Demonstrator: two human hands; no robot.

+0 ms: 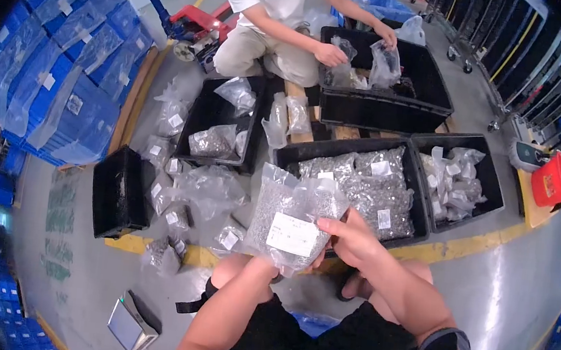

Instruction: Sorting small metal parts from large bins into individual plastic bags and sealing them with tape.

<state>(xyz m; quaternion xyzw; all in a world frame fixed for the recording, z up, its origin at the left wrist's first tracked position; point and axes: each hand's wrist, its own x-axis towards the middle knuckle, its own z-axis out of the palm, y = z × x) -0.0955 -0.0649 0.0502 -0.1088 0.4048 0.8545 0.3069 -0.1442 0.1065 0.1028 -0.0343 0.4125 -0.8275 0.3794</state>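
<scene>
Both hands hold a clear bag [293, 217] of small metal parts upright above the knees. The right hand [349, 237] pinches its right edge, thumb across the front; the left hand [259, 263] grips beneath, fingers hidden. A black bin [420, 210] lies just beyond.
</scene>
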